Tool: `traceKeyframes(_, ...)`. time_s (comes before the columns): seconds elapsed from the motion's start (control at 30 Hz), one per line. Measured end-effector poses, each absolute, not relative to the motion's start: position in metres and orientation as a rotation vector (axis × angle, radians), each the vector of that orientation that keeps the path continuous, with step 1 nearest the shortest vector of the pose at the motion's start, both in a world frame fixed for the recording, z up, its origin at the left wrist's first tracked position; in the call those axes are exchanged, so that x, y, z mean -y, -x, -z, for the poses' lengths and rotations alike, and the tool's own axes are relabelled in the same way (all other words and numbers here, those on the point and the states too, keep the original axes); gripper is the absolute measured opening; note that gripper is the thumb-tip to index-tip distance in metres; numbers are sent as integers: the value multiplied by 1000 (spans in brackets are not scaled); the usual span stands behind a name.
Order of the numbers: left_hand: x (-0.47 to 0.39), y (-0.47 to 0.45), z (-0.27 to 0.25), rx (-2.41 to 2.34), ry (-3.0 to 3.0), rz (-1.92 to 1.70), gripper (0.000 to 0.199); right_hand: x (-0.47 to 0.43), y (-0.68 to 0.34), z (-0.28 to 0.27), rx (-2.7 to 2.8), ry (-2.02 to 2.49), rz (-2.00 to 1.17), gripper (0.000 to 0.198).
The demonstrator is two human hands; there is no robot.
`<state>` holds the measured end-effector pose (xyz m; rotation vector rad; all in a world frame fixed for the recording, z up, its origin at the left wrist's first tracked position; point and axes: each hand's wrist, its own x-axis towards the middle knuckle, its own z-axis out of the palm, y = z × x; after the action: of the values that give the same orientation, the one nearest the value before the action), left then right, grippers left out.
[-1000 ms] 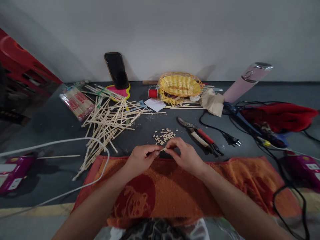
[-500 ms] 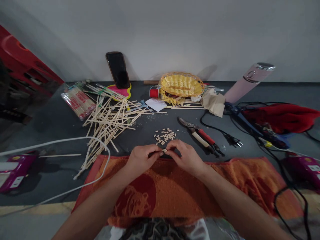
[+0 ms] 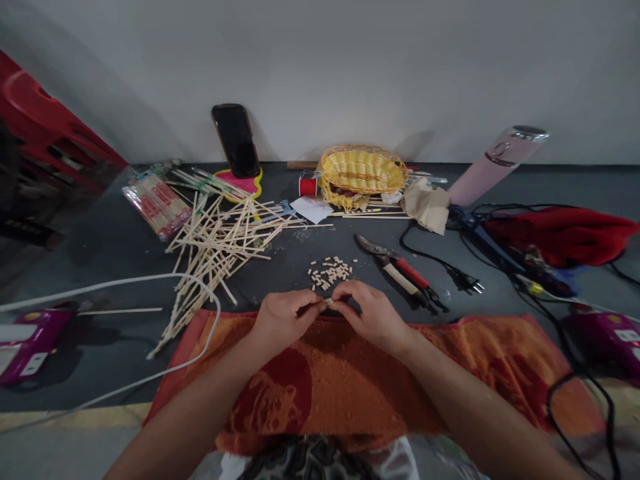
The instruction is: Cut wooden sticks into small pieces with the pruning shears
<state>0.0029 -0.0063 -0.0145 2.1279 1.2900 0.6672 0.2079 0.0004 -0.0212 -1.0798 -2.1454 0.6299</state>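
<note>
My left hand (image 3: 289, 315) and my right hand (image 3: 371, 313) meet fingertip to fingertip over the near edge of an orange towel (image 3: 370, 387). Both are closed in a pinch on small pale wooden stick pieces (image 3: 328, 301); the fingers partly cover them, so I cannot tell how many. Just beyond my fingertips lies a loose pile of short cut stick pieces (image 3: 331, 272). Pruning shears (image 3: 400, 270) with one red and one whitish handle rest to the right of the pile. A heap of long thin wooden sticks (image 3: 220, 240) spreads out on the left.
Along the wall stand a phone (image 3: 236, 141), a red thread spool (image 3: 308, 185), a yellow basket (image 3: 365, 170) and a pink flask (image 3: 500, 163). A black plug (image 3: 467, 281) and cables lie right. A white cord (image 3: 213, 313) crosses the towel's left side.
</note>
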Motion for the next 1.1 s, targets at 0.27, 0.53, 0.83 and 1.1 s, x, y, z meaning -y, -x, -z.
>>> traceKeyframes(0.27, 8, -3, 14, -1283, -2137, -683, 19, 0, -208, 20, 2150, 1069, -619, 2)
traceKeyframes(0.53, 8, -3, 15, -1244, -2147, -704, 20, 0, -209, 20, 2150, 1061, -620, 2)
traceKeyframes(0.83, 7, -2, 14, -1228, -2137, -732, 21, -2, -209, 22, 2187, 1005, -580, 15)
traceKeyframes(1.1, 8, -2, 10, -1225, -2133, -714, 20, -2, -209, 20, 2210, 955, -532, 14)
